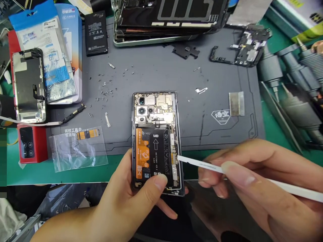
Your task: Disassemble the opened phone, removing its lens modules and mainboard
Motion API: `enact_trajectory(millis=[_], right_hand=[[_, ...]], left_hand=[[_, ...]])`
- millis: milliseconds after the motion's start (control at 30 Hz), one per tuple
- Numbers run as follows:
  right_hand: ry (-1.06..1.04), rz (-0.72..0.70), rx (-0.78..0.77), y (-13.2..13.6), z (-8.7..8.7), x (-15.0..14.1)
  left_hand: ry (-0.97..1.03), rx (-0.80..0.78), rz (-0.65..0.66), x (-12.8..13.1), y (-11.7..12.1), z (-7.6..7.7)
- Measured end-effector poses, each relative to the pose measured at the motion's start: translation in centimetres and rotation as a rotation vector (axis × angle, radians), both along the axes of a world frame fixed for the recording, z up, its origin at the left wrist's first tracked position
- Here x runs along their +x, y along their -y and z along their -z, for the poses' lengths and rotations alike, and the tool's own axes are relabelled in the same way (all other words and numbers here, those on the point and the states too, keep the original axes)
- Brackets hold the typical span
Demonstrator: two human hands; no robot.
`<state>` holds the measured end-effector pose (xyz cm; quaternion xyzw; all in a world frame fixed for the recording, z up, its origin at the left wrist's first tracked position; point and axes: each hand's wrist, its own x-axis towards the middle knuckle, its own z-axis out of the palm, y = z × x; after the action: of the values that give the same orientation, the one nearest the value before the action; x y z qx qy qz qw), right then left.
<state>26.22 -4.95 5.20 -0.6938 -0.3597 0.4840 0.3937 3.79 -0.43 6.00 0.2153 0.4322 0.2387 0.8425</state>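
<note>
An opened smartphone (155, 143) shows its camera modules, circuit board and a black battery (159, 156) with an orange label. My left hand (137, 193) grips its lower end, the thumb pressed on the battery near the bottom and the other fingers partly hidden beneath. Between the thumb and fingers of my right hand (252, 181) is a thin white spudger (202, 164). The tip of this tool is at the phone's right inner edge, by a small gold connector; whether it touches cannot be told.
Loose screws (107, 91) are scattered on the grey mat (176, 74). A small plastic bag (78, 151) holds an orange flex part. Stacked phone parts (166, 27) stand at the back; screwdrivers (290, 74) and tweezers (280, 114) lie right. A red box (37, 144) sits left.
</note>
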Motion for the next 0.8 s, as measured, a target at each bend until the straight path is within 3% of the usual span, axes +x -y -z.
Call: enact_trajectory(millis=[400, 567, 733, 800], right_hand=[[-0.185, -0.031, -0.044, 0.2, 1.1, 0.1], [-0.065, -0.067, -0.045, -0.3, 1.1, 0.4], [0.039, 0.069, -0.057, -1.0, 1.0, 0.5], [0.014, 0.059, -0.072, -1.6, 1.1, 0.4]], left_hand=[[-0.010, 0.039, 0.007, 0.1, -0.1, -0.1], [-0.048, 0.036, 0.016, 0.2, -0.4, -0.2], [-0.066, 0.049, 0.012, 0.2, -0.3, -0.1], [-0.067, 0.046, 0.005, 0.2, -0.2, 0.0]])
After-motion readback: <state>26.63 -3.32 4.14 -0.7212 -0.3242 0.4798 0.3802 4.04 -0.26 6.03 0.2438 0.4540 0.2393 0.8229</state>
